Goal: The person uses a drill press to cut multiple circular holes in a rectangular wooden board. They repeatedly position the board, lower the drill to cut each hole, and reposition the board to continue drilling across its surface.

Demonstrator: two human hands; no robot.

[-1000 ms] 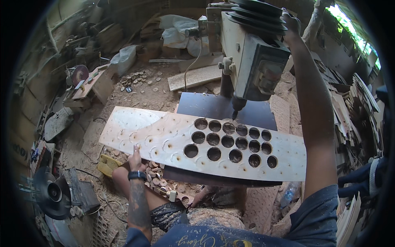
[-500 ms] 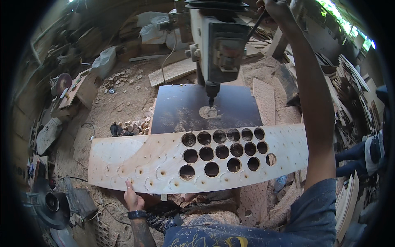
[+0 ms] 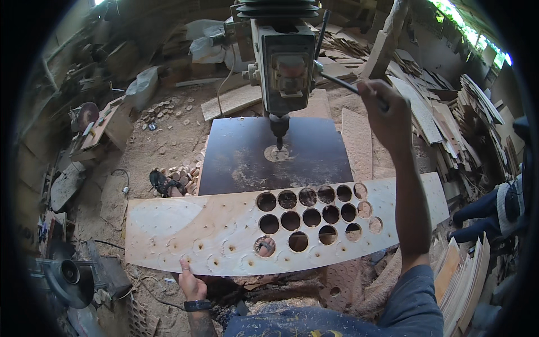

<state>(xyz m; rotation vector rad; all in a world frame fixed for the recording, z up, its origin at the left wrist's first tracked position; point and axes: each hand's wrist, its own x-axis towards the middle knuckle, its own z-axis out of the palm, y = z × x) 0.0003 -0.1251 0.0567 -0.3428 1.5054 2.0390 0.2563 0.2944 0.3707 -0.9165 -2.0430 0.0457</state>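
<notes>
A long pale plywood board (image 3: pixel 163 230) lies crosswise in front of me, with rows of round holes cut through its middle and small pilot marks elsewhere. My left hand (image 3: pixel 192 285) grips its near edge, left of the middle, a finger or thumb on top; the rest is partly hidden. My right hand (image 3: pixel 384 104) is closed round a lever (image 3: pixel 339 83) on the right side of the drill press (image 3: pixel 283 67). Beneath the press, the chuck and bit (image 3: pixel 279 132) point down at a pale round mark on the dark worktable (image 3: pixel 236 151), beyond the board's far edge.
Cut wooden discs (image 3: pixel 182 174) are heaped left of the worktable, beside a sandalled foot (image 3: pixel 163 182). A fan-like machine (image 3: pixel 70 275) stands at the near left. Scrap sheets (image 3: pixel 471 281) lean at the right, near another person's legs (image 3: pixel 483 216). Sawdust covers the floor.
My right hand has come down and toward me, drawing the lever with it. The board has shifted right and nearer to me, my left hand moving along with it.
</notes>
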